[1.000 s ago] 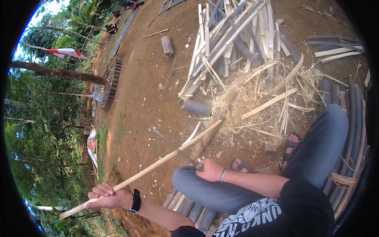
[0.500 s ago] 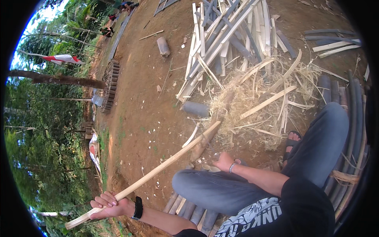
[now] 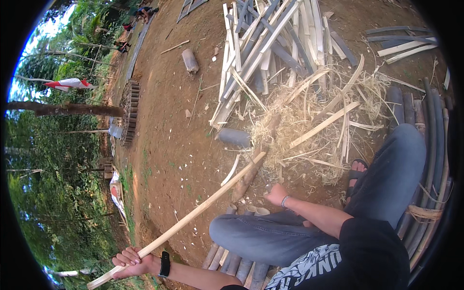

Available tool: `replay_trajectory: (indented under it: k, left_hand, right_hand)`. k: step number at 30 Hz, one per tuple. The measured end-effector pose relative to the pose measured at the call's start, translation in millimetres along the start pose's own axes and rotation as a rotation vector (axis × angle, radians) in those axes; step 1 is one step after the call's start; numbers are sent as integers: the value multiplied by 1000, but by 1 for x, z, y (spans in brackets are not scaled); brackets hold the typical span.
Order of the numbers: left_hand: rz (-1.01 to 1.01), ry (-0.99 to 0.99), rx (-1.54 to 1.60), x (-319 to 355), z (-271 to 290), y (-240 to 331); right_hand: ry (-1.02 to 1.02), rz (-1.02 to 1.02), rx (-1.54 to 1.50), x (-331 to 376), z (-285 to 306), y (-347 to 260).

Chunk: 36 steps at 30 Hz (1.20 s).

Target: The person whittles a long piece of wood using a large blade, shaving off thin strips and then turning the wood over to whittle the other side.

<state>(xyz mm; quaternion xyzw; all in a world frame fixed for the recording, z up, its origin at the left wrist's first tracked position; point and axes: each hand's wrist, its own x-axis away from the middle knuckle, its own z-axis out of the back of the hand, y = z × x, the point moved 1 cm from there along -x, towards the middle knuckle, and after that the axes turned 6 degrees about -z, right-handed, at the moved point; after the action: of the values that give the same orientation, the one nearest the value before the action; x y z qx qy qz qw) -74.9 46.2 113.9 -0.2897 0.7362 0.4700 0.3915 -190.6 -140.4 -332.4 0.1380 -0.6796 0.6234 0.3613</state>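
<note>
My left hand (image 3: 129, 261) is closed round the lower end of a long, pale split bamboo strip (image 3: 193, 212). The strip slants up to the right, and its far end lies over or just above a brown wooden post (image 3: 248, 182). Near that post, above my bent knee, my right hand (image 3: 276, 194) is closed with the fingers curled. What it holds, if anything, is too blurred to make out. A heap of thin bamboo shavings (image 3: 304, 128) spreads over the ground beyond my hands, with several flat strips among it.
A large pile of split bamboo (image 3: 270, 43) lies beyond the shavings, with more strips (image 3: 406, 43) at the far right. A short grey bamboo piece (image 3: 234, 137) and a cut section (image 3: 190, 61) lie on the soil. I sit on bamboo poles (image 3: 244, 268); others (image 3: 430, 145) run along my right.
The view has turned slightly, so the ground and piles sit further left. My left hand has moved slightly with the strip, and my right hand remains beside the post.
</note>
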Motion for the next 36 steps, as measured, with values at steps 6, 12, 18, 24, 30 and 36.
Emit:
replay_trajectory:
  k: [6, 12, 18, 24, 30, 36]
  left_hand:
    - [10, -2, -3, -1, 9, -1]
    - [4, -33, -9, 10, 2, 14]
    - [-13, -48, 32, 14, -11, 10]
    - [-25, 4, -37, 12, -16, 9]
    - [-45, 50, -52, 15, 1, 15]
    - [-56, 41, -54, 19, -13, 15]
  right_hand:
    - [-91, 182, 42, 13, -8, -19]
    - [88, -46, 54, -47, 21, 47]
    - [-143, 181, 30, 29, 16, -53]
    - [-349, 497, 58, 85, -9, -101]
    - [-481, 267, 1, 54, 15, -72]
    - [-171, 284, 169, 26, 20, -43]
